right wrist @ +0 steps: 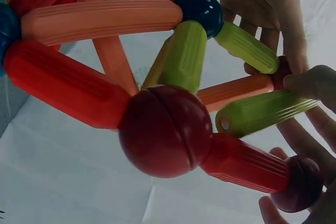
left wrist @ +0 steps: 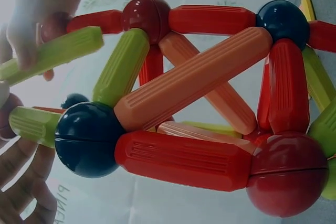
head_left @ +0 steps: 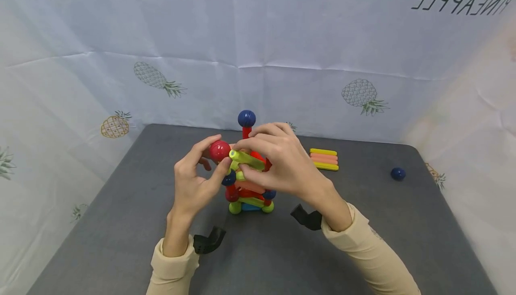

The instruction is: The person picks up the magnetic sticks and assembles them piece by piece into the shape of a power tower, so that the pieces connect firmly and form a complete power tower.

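My left hand (head_left: 197, 176) grips a red ball (head_left: 220, 151) between thumb and fingers, at the upper left of a built frame of balls and sticks. A yellow-green stick (right wrist: 249, 61) links this ball to a dark blue ball (right wrist: 199, 13). My right hand (head_left: 282, 160) pinches a loose yellow-green magnetic stick (head_left: 247, 159), one end of it close to the red ball. Its other end, with a small round inset, points free in the right wrist view. Right-hand fingers lie around another red ball (right wrist: 298, 184) on a red stick (right wrist: 247, 163).
A dark blue ball (head_left: 247, 118) tops a red post behind the hands. Yellow and orange sticks (head_left: 324, 159) lie in a row to the right on the grey table (head_left: 363, 250). Farther right sits a lone dark blue ball (head_left: 398, 173). Pineapple-print cloth (head_left: 258, 26) hangs behind.
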Demonstrator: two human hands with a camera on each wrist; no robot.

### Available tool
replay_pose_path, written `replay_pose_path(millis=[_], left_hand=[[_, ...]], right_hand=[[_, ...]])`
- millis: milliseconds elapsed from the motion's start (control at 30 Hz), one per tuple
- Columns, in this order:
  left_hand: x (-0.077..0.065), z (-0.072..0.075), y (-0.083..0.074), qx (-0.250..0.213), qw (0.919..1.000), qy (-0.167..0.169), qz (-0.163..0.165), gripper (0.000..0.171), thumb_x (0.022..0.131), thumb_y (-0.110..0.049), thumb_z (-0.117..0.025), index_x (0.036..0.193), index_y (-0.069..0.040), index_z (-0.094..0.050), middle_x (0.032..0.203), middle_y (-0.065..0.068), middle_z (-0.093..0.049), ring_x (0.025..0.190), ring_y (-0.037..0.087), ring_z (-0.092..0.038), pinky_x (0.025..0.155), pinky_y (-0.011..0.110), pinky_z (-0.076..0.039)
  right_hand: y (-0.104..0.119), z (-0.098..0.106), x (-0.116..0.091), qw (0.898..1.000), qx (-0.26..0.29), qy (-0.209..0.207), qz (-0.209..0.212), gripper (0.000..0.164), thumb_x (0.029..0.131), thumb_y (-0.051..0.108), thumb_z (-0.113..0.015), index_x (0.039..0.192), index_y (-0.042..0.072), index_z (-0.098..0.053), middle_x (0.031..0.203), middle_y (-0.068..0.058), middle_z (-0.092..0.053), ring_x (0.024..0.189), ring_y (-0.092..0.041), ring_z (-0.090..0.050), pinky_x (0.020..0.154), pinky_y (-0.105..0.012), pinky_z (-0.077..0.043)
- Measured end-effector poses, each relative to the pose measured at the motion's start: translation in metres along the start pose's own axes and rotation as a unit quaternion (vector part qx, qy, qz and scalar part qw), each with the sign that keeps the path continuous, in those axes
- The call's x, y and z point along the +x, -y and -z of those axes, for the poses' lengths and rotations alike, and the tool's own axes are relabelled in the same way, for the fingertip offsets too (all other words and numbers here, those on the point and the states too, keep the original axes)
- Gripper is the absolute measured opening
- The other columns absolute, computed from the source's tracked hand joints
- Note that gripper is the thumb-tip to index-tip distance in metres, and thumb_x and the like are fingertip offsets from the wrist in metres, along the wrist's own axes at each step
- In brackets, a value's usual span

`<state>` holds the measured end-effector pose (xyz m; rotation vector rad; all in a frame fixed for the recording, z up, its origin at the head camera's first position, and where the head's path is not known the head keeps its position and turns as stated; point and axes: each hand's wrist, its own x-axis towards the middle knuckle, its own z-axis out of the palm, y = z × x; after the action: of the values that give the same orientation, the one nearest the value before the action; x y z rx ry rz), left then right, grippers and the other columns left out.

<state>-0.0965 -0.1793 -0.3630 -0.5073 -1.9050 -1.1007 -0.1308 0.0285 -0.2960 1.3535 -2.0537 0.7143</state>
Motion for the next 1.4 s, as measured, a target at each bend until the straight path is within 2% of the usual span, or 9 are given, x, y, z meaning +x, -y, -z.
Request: replay_pose_path(millis=[167,433,700,800,900,1000,1100,1267,1400], left_hand=[[0.0,0.001,0.0,0.0,1.0,0.003,-0.003,0.055,0.096,-0.047,-0.068,0.126,-0.001,-0.067,0.098,0.015,-0.074,0.077,0.015,-0.062,0.064,0.016,-0.048],[0.001,0.001,-0.001,-0.003,0.9999,0.012,-0.003,0.056,0.095,-0.047,-0.069,0.128,-0.001,-0.066,0.101,0.016,-0.074,0.078,0.016,-0.063,0.064,0.017,-0.049],[-0.001,0.004,0.001,-0.009,0.9992,0.039,0.002,0.06,0.094,-0.046,-0.07,0.133,-0.001,-0.062,0.104,0.015,-0.073,0.081,0.015,-0.063,0.066,0.017,-0.049],[-0.005,0.007,0.004,-0.005,0.9963,0.084,0.02,0.064,0.088,-0.031,-0.08,0.14,-0.004,-0.055,0.111,0.012,-0.072,0.088,0.014,-0.062,0.068,0.022,-0.052],[-0.011,0.014,0.006,0.007,0.9879,0.143,0.06,0.073,0.078,-0.019,-0.089,0.141,-0.009,-0.053,0.116,0.007,-0.071,0.093,0.013,-0.062,0.071,0.029,-0.054],[-0.015,0.02,0.008,0.029,0.975,0.193,0.105,0.067,0.072,-0.018,-0.093,0.131,-0.011,-0.062,0.109,0.001,-0.072,0.093,0.012,-0.064,0.074,0.032,-0.056],[-0.017,0.025,0.011,0.053,0.9639,0.225,0.133,0.05,0.073,-0.021,-0.094,0.117,-0.012,-0.072,0.099,-0.002,-0.076,0.087,0.012,-0.068,0.074,0.031,-0.056],[-0.017,0.027,0.016,0.061,0.9593,0.23,0.152,0.045,0.074,-0.021,-0.093,0.113,-0.01,-0.075,0.097,0.001,-0.079,0.082,0.015,-0.072,0.073,0.03,-0.058],[-0.018,0.024,0.022,0.06,0.9681,0.175,0.169,0.046,0.073,-0.017,-0.093,0.114,-0.009,-0.073,0.091,0.003,-0.079,0.077,0.011,-0.073,0.071,0.026,-0.059]], right_hand=[[0.001,-0.003,-0.002,0.999,-0.034,0.006,-0.012,0.031,0.08,0.018,-0.083,0.11,0.016,-0.08,0.093,0.005,-0.079,0.113,-0.023,-0.062,0.103,-0.049,-0.043],[0.006,-0.008,-0.001,0.995,-0.093,0.02,-0.021,0.027,0.08,0.023,-0.083,0.106,0.017,-0.08,0.089,0.005,-0.079,0.112,-0.023,-0.063,0.104,-0.053,-0.044],[0.007,-0.006,-0.002,0.996,-0.09,0.02,-0.014,0.033,0.08,0.026,-0.085,0.111,0.018,-0.078,0.095,0.003,-0.079,0.114,-0.024,-0.062,0.104,-0.051,-0.045],[0.003,0.001,-0.006,0.998,-0.053,0.018,-0.029,0.046,0.079,0.031,-0.088,0.122,0.018,-0.075,0.117,-0.003,-0.074,0.12,-0.025,-0.058,0.104,-0.049,-0.045],[-0.006,0.01,-0.018,0.996,0.028,0.014,-0.08,0.068,0.075,0.031,-0.092,0.136,0.018,-0.065,0.137,-0.007,-0.061,0.129,-0.024,-0.051,0.103,-0.047,-0.047],[-0.02,0.013,-0.038,0.983,0.107,0.007,-0.15,0.083,0.07,0.025,-0.096,0.143,0.016,-0.056,0.137,-0.006,-0.058,0.124,-0.018,-0.053,0.1,-0.042,-0.052],[-0.032,0.005,-0.06,0.968,0.151,0.02,-0.199,0.072,0.072,0.018,-0.094,0.136,0.013,-0.061,0.125,-0.004,-0.065,0.108,-0.013,-0.062,0.092,-0.035,-0.057],[-0.041,-0.016,-0.082,0.95,0.226,0.05,-0.208,0.037,0.082,0.009,-0.085,0.117,0.007,-0.072,0.109,-0.007,-0.074,0.095,-0.014,-0.072,0.089,-0.031,-0.061],[-0.036,-0.025,-0.086,0.942,0.269,0.04,-0.196,0.034,0.083,0.005,-0.083,0.115,0.006,-0.073,0.106,-0.007,-0.074,0.093,-0.013,-0.073,0.086,-0.031,-0.062]])
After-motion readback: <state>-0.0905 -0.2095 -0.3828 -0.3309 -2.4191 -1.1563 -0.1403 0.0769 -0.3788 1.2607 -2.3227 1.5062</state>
